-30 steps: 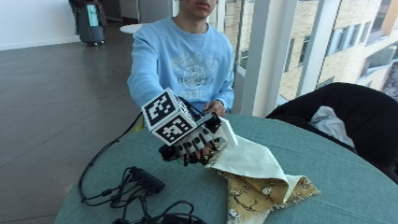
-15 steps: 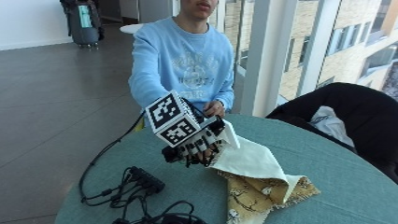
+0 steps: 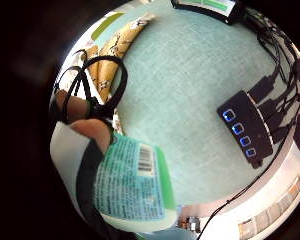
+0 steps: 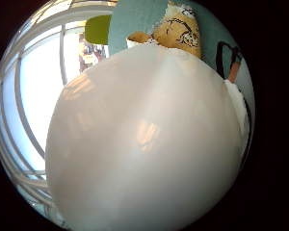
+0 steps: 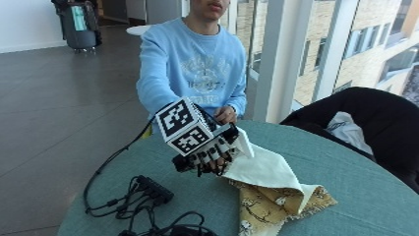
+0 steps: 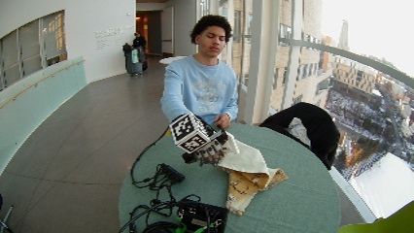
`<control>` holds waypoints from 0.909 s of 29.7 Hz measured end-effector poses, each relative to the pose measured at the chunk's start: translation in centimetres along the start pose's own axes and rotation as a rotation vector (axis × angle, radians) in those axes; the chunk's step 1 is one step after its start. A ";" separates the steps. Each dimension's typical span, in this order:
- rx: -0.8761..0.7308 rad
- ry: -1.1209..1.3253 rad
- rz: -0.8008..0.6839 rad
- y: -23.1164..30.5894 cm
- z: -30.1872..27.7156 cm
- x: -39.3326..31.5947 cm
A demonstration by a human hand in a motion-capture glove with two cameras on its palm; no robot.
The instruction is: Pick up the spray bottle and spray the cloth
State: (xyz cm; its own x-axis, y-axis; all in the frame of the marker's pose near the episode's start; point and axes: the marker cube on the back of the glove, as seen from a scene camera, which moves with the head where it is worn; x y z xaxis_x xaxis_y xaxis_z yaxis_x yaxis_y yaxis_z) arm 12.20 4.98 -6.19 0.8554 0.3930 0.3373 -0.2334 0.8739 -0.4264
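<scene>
From the outside view I see my gloved right hand (image 5: 211,156) raised just above the green round table (image 5: 367,196), its fingers (image 5: 208,158) curled round a white bottle (image 5: 241,142); only a sliver of the bottle shows past the glove there, so I read the hold mostly from the palm views. In the little-finger-side view the bottle's body with its green label and barcode (image 3: 135,187) sits tight against the palm; a bare fingertip (image 3: 92,131) presses on its upper edge; I judge the hand to be wrapped round the bottle. In the thumb-side view the white bottle wall (image 4: 144,139) fills nearly everything, so it is very close to the palm.

The cloth (image 5: 278,189) lies on the table just beside and partly beneath the hand; its cream side faces up and a folded yellow patterned side (image 5: 262,209) shows at the edge nearer the camera; I cannot tell whether the bottle touches the cloth. The cloth's yellow print also shows beside the bottle in both palm views (image 3: 115,45) (image 4: 180,29).

The person's bare hand (image 5: 225,114) rests near the far table edge behind the glove; a black box with blue lights (image 3: 247,131) lies on the table well apart from the cloth; a dark jacket (image 5: 367,118) hangs over a chair at the table's side.
</scene>
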 end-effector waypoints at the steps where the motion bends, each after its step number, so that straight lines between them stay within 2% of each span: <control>1: 0.000 -0.001 0.000 0.0 0.0 0.0; 17: 0.004 -0.006 -0.031 0.4 0.8 -1.3; 21: 0.071 -0.091 -0.128 1.3 0.8 -3.2; 27: 0.205 -0.280 -0.357 3.7 1.5 -8.4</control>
State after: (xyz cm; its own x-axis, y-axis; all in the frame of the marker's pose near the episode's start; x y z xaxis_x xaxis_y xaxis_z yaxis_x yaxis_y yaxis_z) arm 3.47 5.32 -9.38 0.7479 0.0964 0.6568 -0.0590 0.9951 -0.0789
